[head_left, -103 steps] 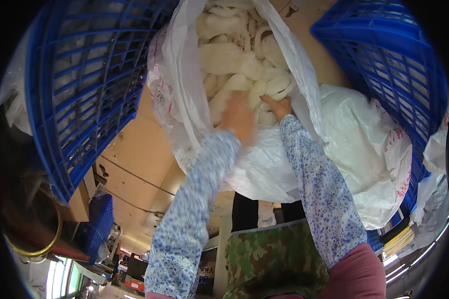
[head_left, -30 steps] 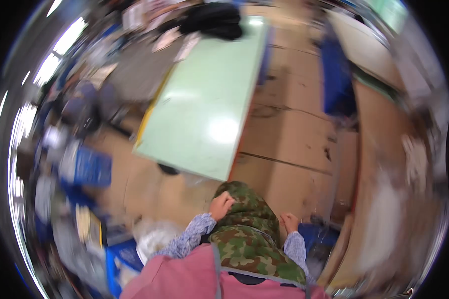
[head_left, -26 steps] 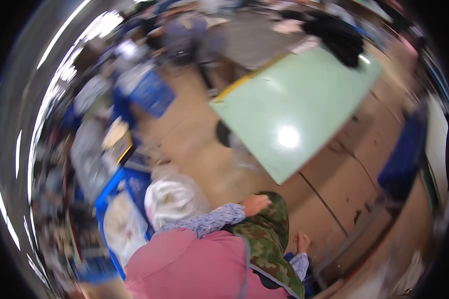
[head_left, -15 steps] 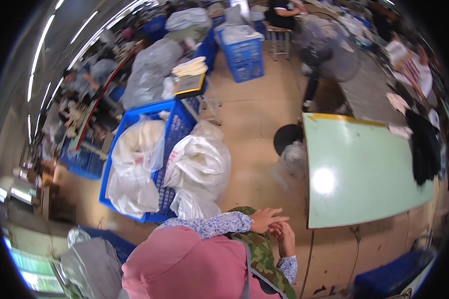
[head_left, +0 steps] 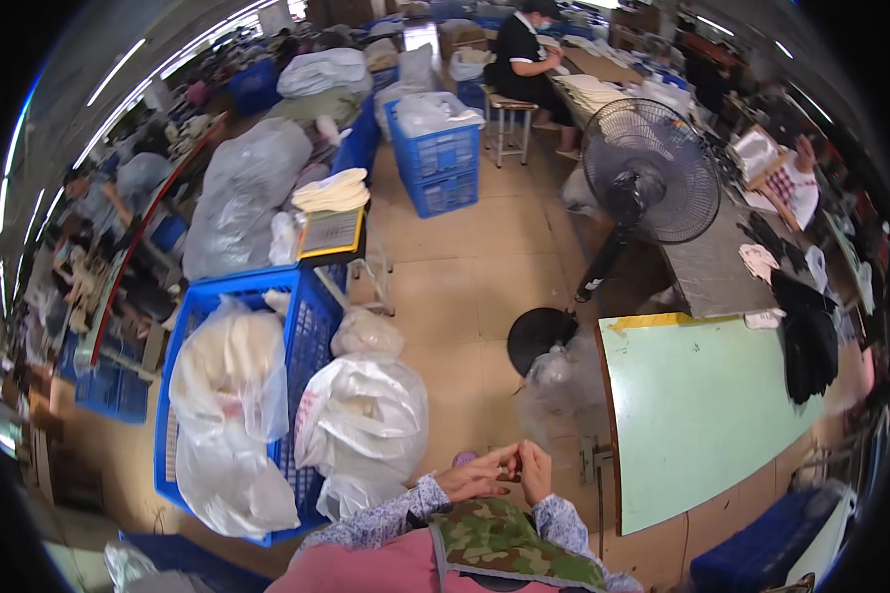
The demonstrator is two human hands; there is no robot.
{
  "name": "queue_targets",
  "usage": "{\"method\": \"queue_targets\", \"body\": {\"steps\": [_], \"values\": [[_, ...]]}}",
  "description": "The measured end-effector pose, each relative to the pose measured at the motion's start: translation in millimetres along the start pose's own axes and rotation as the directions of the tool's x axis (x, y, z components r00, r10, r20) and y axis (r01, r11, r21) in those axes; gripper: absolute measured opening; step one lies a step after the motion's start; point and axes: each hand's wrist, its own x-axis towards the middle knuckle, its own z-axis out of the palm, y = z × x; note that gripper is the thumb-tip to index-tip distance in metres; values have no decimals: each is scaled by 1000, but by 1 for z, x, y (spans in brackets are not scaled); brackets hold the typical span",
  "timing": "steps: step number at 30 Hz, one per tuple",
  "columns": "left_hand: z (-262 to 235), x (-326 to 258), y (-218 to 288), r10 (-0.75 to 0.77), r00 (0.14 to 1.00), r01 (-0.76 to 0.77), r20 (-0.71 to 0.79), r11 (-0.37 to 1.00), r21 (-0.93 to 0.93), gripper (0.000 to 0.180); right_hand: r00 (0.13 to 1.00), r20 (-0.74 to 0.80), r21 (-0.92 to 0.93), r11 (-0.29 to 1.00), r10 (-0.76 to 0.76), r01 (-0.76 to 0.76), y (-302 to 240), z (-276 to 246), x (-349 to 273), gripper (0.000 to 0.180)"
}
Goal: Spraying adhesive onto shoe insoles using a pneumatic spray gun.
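Observation:
In front of my camouflage-patterned apron, my two hands meet at the fingertips. My left hand reaches across to the right with its fingers stretched out and a little apart. Against its tips rests my right hand, its fingers extended upward and slightly bent. No object shows in either hand, though the spot where the fingers touch is partly hidden. Nearest to the left hand stands a white plastic sack on the floor. Right of my right hand is the pale green tabletop.
A blue crate with bagged pale goods stands at the left. Beyond the tabletop rises a black pedestal fan; its round base is on the floor. Black cloth hangs over the table's right side. A seated person works farther off.
The view has shifted, showing more of the far room. My left hand lay over the right before; now the hands meet at their fingertips.

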Motion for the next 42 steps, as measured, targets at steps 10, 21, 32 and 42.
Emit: {"method": "queue_targets", "body": {"steps": [10,21,32,42], "values": [[-58,17,28,224,966,-59,-129,679,732,70,996,69,-132,989,-61,70,-19,40,60,31],[3,41,25,-97,994,84,45,972,221,68,881,-111,-699,667,-459,259,-29,-28,17,32],[139,130,-160,-231,928,-201,290,344,917,75,858,-461,-246,962,-225,120,10,-205,-192,26],[229,133,-270,5,919,-291,394,-667,686,86,870,-444,-195,971,-214,139,7,-288,-277,30]]}}
